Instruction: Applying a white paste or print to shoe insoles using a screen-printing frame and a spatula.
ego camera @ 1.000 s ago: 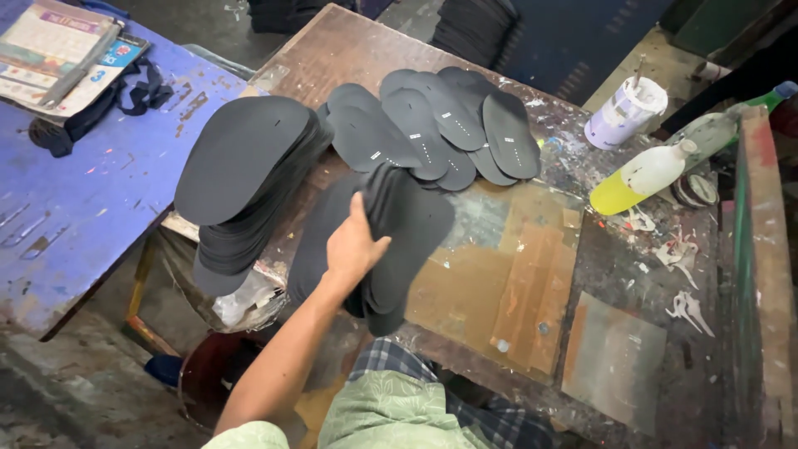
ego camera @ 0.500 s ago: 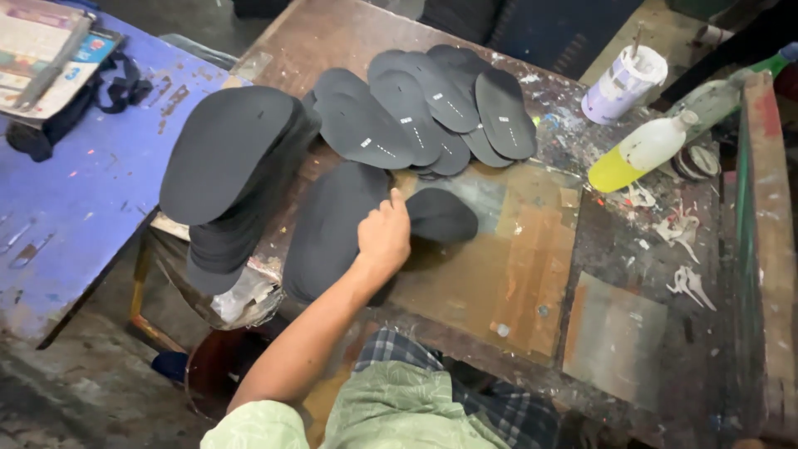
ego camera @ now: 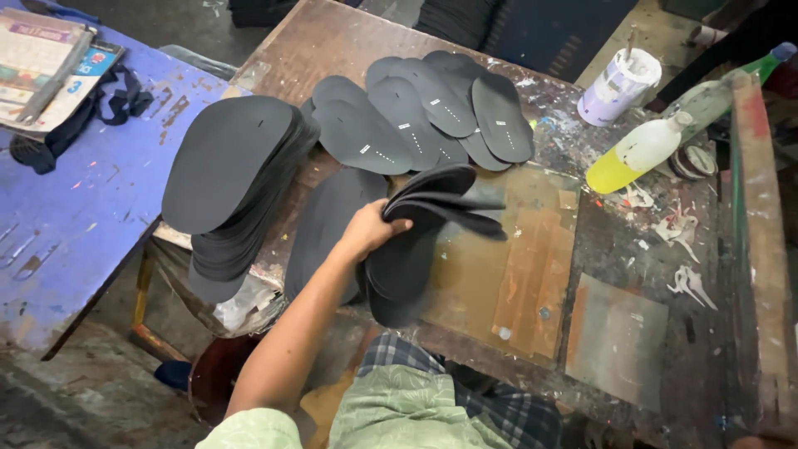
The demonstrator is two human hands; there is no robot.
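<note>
Head view, left hand (ego camera: 366, 229) grip grasping black soles (ego camera: 432, 199), sole stack (ego camera: 229, 166) beside, bottle (ego camera: 636, 154) beyond.

L hand (ego camera: 366, 231) reaching fwd, arm extended, bare forearm angled up-right, fingers curled and clamped on edges of black sole stack (ego camera: 416, 249). R hand out of view.

Soft, even daylight, faint shadows; black soles (ego camera: 432, 212) in the moving hand (ego camera: 370, 229) blur slightly (edges mildly stretched), elsewhere sharp.
</note>
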